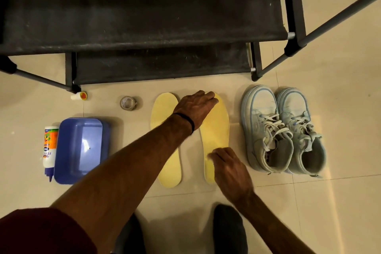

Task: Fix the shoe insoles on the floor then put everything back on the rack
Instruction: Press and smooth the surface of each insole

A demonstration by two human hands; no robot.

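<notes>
I see two yellow insoles lying flat on the tiled floor, side by side w/ a narrow gap, toes twd the rack. Left insole is partly crossed by the forearm; right insole has both hands on it.

Left hand reaches across to the toe end of the right insole, palm down, fingers straight & close together, lying flat on the foam. A dark band sits at that wrist. Right hand is at the heel half of the same insole, fingers bent down w/ tips touching the foam; can't tell if they pinch the edge or just press.

Just right of the insoles stands a pair of pale blue sneakers, touching each other, laces loose, openings twd me, toes twd the rack.

Left of the insoles: a roll of clear tape near the rack's foot, and further left a small white tube w/ a yellow-red cap lying by the rack leg. Below those, a blue plastic tray sits on the floor, w/ a glue bottle lying just beside its left edge, blue nozzle pointing twd me.

Rack's dark fabric shelves fill the top of the view. Two dark-socked feet show at the bottom edge, plus a maroon sleeve at lower left.
</notes>
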